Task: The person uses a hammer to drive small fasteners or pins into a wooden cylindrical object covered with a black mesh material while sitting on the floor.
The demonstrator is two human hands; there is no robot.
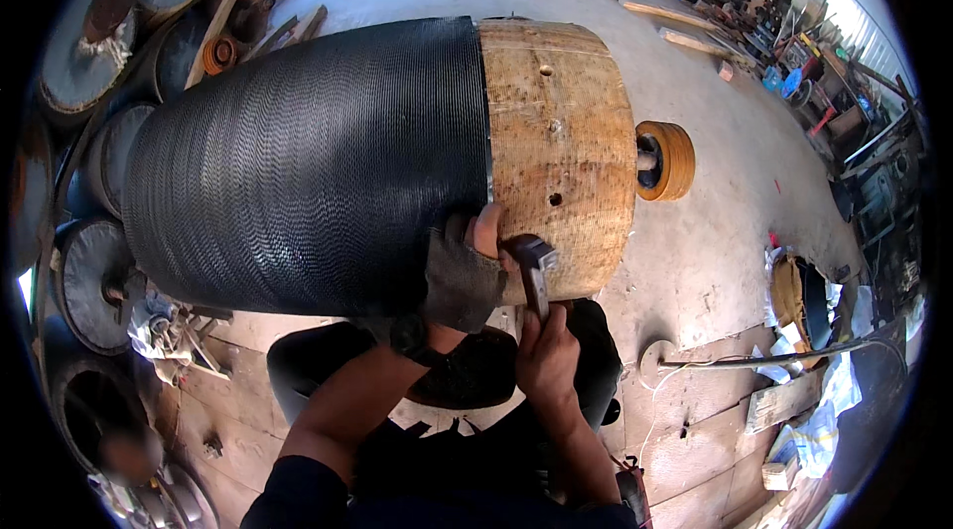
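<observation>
A large drum lies across in front of me. Ridged black covering (308,152) wraps its left and middle part, and its right end is bare tan wooden surface (561,122) with a few holes. My left hand (462,276), in a dark glove with bare fingertips, presses at the edge where black meets tan. Its fingers are drawn together, and anything between them is hidden. My right hand (548,355) is closed round the handle of a hammer (537,286). The hammer's head is over the tan surface, just right of my left fingertips.
A grooved orange pulley (673,161) sticks out on a shaft from the drum's right end. Several round drums (94,281) are stacked at the left. Timber planks (695,41) lie on the concrete floor at the far right. A metal bar (764,360) and scraps lie at the near right.
</observation>
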